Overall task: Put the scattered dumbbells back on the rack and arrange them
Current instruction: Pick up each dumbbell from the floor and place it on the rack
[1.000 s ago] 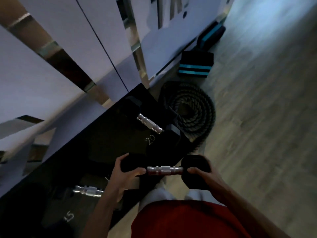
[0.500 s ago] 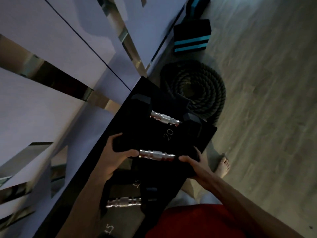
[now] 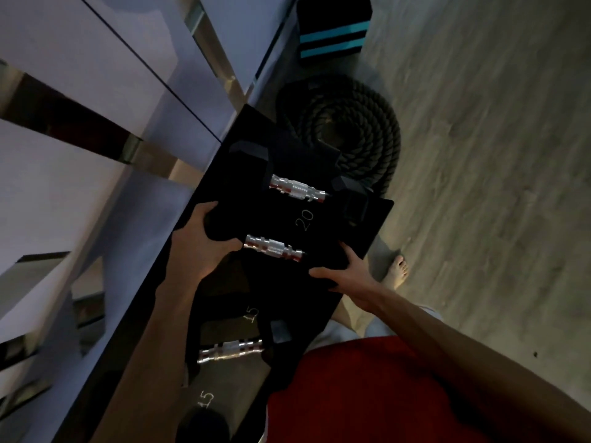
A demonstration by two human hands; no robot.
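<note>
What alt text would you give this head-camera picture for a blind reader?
A person's left hand and right hand hold the black ends of a silver-handled dumbbell at a dark rack, beside another dumbbell. A coiled rope lies on the floor beyond.

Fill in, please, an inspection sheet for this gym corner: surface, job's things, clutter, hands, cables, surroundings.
Surface: black rack, marked 20 and 15.
Job's things: middle dumbbell held beside the 20 mark; far dumbbell and near dumbbell lie on the rack.
Clutter: coiled rope and striped block on the floor beyond the rack.
Hands: left hand grips one head of the middle dumbbell; right hand grips the other head.
Cables: nothing seen.
Surroundings: wooden floor, pale wall panels, a bare foot.
</note>
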